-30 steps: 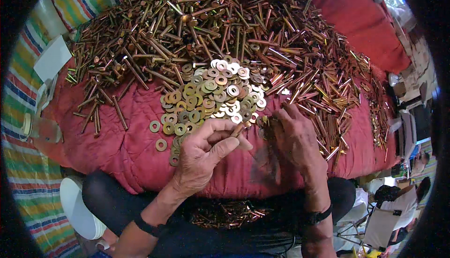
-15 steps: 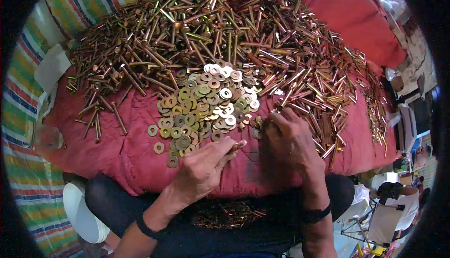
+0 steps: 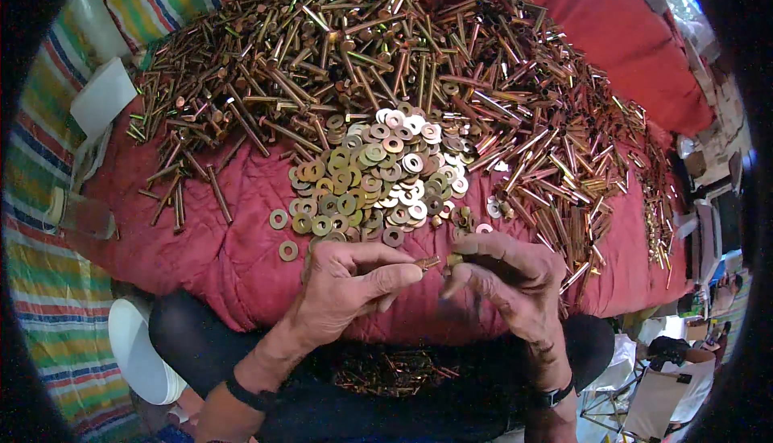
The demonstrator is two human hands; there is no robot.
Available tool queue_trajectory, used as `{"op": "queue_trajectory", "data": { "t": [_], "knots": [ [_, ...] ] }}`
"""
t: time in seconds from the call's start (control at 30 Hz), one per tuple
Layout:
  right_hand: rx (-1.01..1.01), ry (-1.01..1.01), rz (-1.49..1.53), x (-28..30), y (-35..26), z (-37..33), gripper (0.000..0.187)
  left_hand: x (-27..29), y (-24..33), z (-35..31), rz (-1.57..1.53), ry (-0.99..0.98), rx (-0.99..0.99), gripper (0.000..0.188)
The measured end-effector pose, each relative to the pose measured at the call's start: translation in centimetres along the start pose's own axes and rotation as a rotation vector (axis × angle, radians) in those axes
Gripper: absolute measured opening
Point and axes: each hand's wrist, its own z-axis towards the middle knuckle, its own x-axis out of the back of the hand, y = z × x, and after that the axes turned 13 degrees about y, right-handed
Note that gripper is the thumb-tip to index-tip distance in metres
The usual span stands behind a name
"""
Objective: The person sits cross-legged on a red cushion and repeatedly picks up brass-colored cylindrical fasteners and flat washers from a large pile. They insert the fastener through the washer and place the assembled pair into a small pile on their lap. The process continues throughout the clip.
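Note:
My left hand (image 3: 350, 286) is closed, pinching a copper-coloured bolt (image 3: 431, 263) between thumb and forefinger. Only its threaded tip sticks out, pointing right; the rest is hidden by the fingers. Just right of that tip, my right hand (image 3: 515, 278) pinches a small yellowish piece, apparently a nut (image 3: 455, 259), between thumb and forefinger. A narrow gap seems to separate the two parts. Beyond the hands lies a heap of flat round washers (image 3: 374, 173) on the red quilted cloth (image 3: 250, 262). Several small nuts (image 3: 463, 218) sit at the heap's right edge.
A large mound of bolts (image 3: 290, 65) rises behind the washers. Copper-coloured metal tubes (image 3: 555, 161) spread on the right. More fasteners (image 3: 394, 373) rest in my lap. A white bucket (image 3: 141, 354) stands lower left, a clear jar (image 3: 84, 216) lies above it, and a folding chair (image 3: 660, 403) is lower right.
My right hand has come back from the small parts beside the washers, bringing a small piece to the bolt. My left hand has turned, showing the bolt's threaded tip. The view has shifted slightly.

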Motion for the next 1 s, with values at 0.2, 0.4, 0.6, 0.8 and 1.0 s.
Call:
{"op": "queue_trajectory", "data": {
  "t": [0.2, 0.4, 0.6, 0.8, 1.0],
  "knots": [
    [0.405, -0.073, -0.274, 0.2, -0.2, 0.3, 0.028, 0.8, -0.4, 0.1, -0.085, -0.097, 0.123, 0.022],
    [0.476, -0.041, -0.362, -0.5, -0.2, -0.1, 0.024, 1.2, -0.3, 0.1, -0.151, -0.160, 0.231, 0.020],
    [0.330, -0.069, -0.414, -0.1, 0.2, -0.4, 0.017, -0.1, -0.3, -0.4, 0.222, -0.005, -0.454, 0.020],
    [-0.065, 0.003, -0.357, -0.2, -0.5, -1.0, 0.035, -0.5, -0.8, -0.4, 0.400, 0.033, -0.696, 0.020],
    [0.039, 0.048, -0.321, 0.4, -1.2, -0.4, 0.031, 0.0, -0.7, -0.4, 0.227, 0.024, -0.430, 0.019]
  ]
}}
